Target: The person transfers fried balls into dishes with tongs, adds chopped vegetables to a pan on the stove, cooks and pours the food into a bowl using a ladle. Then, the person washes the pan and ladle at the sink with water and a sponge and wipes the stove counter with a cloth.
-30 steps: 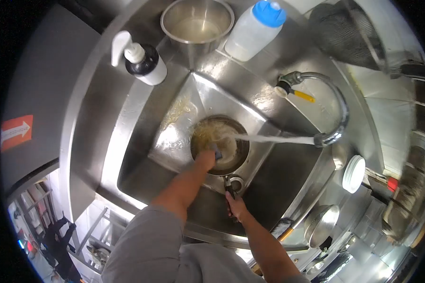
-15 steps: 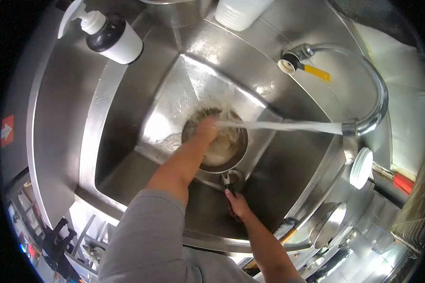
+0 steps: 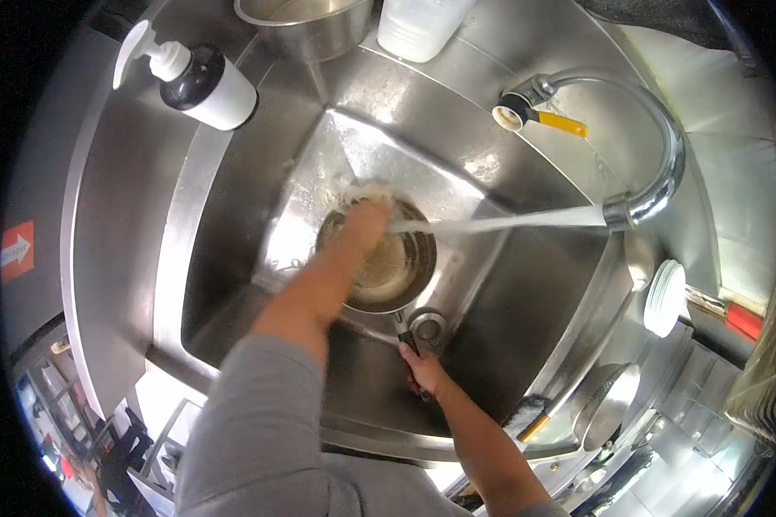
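A round frying pan (image 3: 405,280) lies in the steel sink (image 3: 483,297), with cloudy water in it. My left hand (image 3: 368,222) is over the pan's upper left part, blurred by motion; its fingers and anything in them cannot be made out. Around the pan's black handle (image 3: 409,345), my right hand (image 3: 426,370) is closed. From the curved faucet (image 3: 655,194) a stream of water (image 3: 526,221) runs leftward into the pan, close to my left hand. Beside the handle is the round drain (image 3: 428,326).
A pump bottle (image 3: 220,93) stands on the upper left rim. Behind the sink are a steel pot (image 3: 315,34) and a white plastic container (image 3: 418,30). White lids (image 3: 665,298), a wood-handled brush (image 3: 533,422) and a metal bowl (image 3: 608,405) are at the right.
The pan has shifted slightly left in the sink, with its drain side more exposed. My left hand has moved up and left across the pan. My right hand still holds the handle. The view has shifted.
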`<state>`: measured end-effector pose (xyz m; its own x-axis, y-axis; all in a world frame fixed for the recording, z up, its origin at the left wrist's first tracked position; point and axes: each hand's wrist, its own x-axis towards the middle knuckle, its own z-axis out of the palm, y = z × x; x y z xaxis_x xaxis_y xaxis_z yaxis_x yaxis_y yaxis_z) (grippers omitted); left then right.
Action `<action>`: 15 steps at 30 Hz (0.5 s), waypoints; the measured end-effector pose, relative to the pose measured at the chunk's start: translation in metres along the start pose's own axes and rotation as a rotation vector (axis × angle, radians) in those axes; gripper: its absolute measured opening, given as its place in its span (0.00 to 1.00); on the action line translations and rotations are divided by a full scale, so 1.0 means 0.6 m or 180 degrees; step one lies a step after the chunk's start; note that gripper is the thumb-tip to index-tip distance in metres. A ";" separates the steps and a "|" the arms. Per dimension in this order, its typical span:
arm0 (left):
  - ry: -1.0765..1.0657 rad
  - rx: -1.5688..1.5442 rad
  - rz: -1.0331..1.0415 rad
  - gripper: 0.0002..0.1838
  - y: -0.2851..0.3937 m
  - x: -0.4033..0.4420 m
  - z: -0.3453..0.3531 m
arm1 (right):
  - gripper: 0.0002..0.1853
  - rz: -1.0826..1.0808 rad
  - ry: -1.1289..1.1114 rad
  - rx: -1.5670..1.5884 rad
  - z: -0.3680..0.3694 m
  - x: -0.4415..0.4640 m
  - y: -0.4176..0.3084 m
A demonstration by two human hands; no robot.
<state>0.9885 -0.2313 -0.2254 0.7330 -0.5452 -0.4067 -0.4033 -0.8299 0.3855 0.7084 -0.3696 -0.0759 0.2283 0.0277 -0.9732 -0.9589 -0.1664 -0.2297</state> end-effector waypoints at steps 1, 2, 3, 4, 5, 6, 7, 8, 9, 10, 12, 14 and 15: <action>0.0023 0.0018 -0.0002 0.15 0.039 0.018 0.020 | 0.33 -0.0029 -0.0001 -0.0002 0.002 0.020 0.016; -0.0091 -0.0218 0.0057 0.15 0.084 0.021 0.079 | 0.33 -0.0457 0.0334 0.0010 0.006 0.046 0.053; -0.0217 -0.0468 0.0104 0.15 0.124 0.008 0.144 | 0.33 -0.0866 0.0658 0.0016 0.007 0.059 0.076; -0.0352 -0.0713 0.0143 0.15 0.146 -0.019 0.181 | 0.33 -0.0854 0.0632 0.0003 0.000 0.040 0.061; -0.0791 -0.0861 0.0290 0.15 0.153 -0.060 0.187 | 0.33 -0.0336 0.0492 0.0108 -0.014 -0.004 0.018; -0.1216 -0.1014 0.0440 0.16 0.155 -0.090 0.179 | 0.33 0.0174 0.0359 0.0201 -0.029 -0.029 -0.008; -0.1447 -0.0778 0.0694 0.16 0.133 -0.114 0.157 | 0.33 0.0118 0.0291 0.0181 -0.036 -0.016 0.016; -0.1658 -0.0533 0.0944 0.17 0.093 -0.137 0.139 | 0.33 0.0096 0.0277 0.0159 -0.037 -0.011 0.021; -0.1041 -0.1007 0.0088 0.16 0.030 -0.152 0.154 | 0.32 -0.0016 0.0314 0.0030 -0.038 -0.006 0.025; -0.0406 -0.1456 -0.0750 0.15 -0.018 -0.150 0.168 | 0.32 -0.0128 0.0356 -0.0086 -0.036 0.002 0.035; -0.1819 0.0335 -0.0193 0.16 -0.040 -0.082 -0.081 | 0.31 -0.0623 0.0613 -0.0370 -0.004 0.068 0.108; -0.0333 0.0635 0.0661 0.16 -0.084 -0.011 0.012 | 0.31 -0.1038 0.0884 -0.0650 0.009 0.069 0.101; 0.0120 0.0091 0.0235 0.14 -0.055 0.005 0.045 | 0.31 -0.0354 0.0400 -0.0301 0.015 0.022 0.026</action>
<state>0.9892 -0.2086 -0.2615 0.7206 -0.6007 -0.3462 -0.4722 -0.7909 0.3893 0.6950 -0.3630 -0.0923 0.3568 -0.0711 -0.9315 -0.9079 -0.2611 -0.3279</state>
